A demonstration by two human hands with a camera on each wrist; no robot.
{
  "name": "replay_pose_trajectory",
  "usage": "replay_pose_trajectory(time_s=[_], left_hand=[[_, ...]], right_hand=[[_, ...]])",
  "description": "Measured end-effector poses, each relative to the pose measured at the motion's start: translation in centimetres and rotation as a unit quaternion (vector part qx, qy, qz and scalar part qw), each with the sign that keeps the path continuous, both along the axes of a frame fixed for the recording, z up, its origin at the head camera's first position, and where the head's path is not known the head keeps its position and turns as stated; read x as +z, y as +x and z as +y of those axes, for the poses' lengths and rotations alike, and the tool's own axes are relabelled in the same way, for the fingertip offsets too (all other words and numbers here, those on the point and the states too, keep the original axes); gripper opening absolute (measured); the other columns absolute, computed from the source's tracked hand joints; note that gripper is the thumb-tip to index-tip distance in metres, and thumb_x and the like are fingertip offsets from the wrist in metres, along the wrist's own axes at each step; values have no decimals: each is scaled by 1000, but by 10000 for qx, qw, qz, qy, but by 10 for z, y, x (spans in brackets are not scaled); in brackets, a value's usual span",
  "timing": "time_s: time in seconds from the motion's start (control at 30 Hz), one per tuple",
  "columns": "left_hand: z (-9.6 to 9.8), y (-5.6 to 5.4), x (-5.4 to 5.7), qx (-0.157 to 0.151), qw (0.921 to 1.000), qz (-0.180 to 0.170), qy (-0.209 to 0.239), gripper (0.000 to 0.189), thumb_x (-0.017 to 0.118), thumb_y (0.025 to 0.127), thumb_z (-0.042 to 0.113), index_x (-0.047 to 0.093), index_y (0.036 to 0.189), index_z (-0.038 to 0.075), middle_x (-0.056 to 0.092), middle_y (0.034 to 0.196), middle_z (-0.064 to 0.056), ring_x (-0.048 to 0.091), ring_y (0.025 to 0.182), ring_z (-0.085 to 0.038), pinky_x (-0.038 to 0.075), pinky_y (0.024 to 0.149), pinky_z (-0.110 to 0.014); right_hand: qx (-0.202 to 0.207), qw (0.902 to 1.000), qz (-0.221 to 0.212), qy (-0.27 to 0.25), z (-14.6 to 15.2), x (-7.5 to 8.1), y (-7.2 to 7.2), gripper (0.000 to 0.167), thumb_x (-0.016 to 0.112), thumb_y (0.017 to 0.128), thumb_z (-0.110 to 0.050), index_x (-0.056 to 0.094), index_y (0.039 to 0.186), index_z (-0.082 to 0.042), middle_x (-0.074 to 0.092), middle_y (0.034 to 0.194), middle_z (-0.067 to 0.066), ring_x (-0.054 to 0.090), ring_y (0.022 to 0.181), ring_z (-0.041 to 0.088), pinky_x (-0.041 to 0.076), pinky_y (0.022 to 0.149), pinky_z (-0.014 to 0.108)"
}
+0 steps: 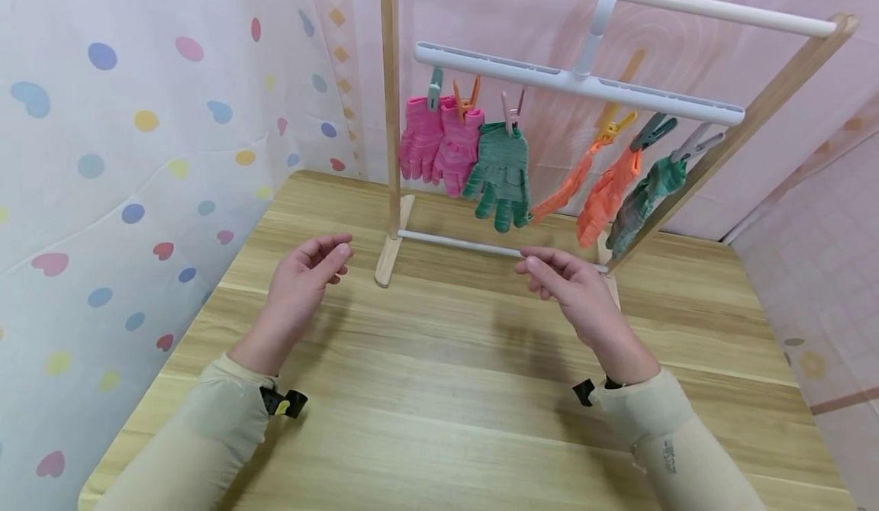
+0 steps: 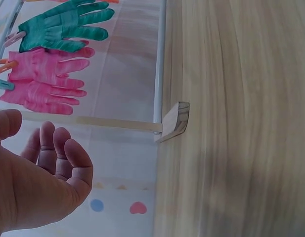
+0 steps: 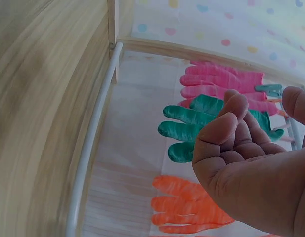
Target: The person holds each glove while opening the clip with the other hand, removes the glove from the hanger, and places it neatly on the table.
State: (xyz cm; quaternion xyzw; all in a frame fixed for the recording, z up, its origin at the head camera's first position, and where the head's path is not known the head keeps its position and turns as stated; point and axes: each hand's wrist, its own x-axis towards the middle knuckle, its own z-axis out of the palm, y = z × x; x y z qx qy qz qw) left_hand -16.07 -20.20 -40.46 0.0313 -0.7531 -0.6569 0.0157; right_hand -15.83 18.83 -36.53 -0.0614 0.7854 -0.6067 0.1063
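Note:
In the head view my left hand [image 1: 312, 267] hovers over the table, left of the rack's foot, fingers loosely bent around nothing. My right hand [image 1: 566, 286] is held in front of the rack's lower bar, also holding nothing. Beyond the hands, a pale blue hanger [image 1: 522, 76] carries gloves on clothespins. Two pink gloves [image 1: 458, 145] hang at its left, beside a green glove [image 1: 504, 175]. Toward the right hang orange gloves [image 1: 607, 198] and another green glove [image 1: 648, 198], seen edge-on. The right wrist view has my right hand [image 3: 256, 163] overlapping part of the green glove [image 3: 179, 131].
The hanger hooks over the top rail [image 1: 721, 4] of a wooden drying rack. Its left foot [image 1: 389, 259] stands on the wood-grain table [image 1: 426, 404]. A dotted curtain [image 1: 137, 168] lines the left side, and pink cloth [image 1: 824, 267] the back and right.

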Motion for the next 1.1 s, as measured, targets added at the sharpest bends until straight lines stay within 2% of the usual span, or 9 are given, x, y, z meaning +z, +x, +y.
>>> replay_pose_trajectory(time_s=[0.17,0.33,0.53,0.87,1.1], left_hand=[[0,-4,5,-37,9998,1,-217,43,64,108,38,64,141,9,68,112,5,60,95,-9,55,83,-20],[-1,-8,11,-57,9991,9,-425,48,64,108,39,61,145,8,63,111,6,60,96,-10,54,82,-20],[-2,-15,17,-106,9979,72,-631,50,64,108,41,61,146,9,61,112,5,60,96,-11,53,81,-17],[-1,-24,24,-299,9932,102,-1123,51,64,107,43,61,149,14,63,126,-2,58,106,-11,51,81,-15],[5,-32,31,-467,9823,440,-1762,48,65,107,42,63,147,16,67,124,-6,59,103,-18,50,76,-21]], right_hand=[[78,9977,126,658,-1,5,-2,51,60,110,-44,60,149,-12,71,136,11,65,104,18,55,89,24],[257,9936,316,1055,-3,10,-6,49,62,108,-46,62,148,-18,71,134,11,67,112,24,58,92,27],[506,9892,534,1266,-6,18,-9,49,64,108,-41,61,150,-15,70,136,12,68,115,24,58,88,23],[808,9786,898,1667,-13,26,-16,46,66,108,-38,62,148,-14,74,128,7,64,101,27,54,76,26],[986,9634,1291,2132,-16,34,-24,47,68,107,-36,63,147,-13,75,126,5,65,96,22,54,72,30]])
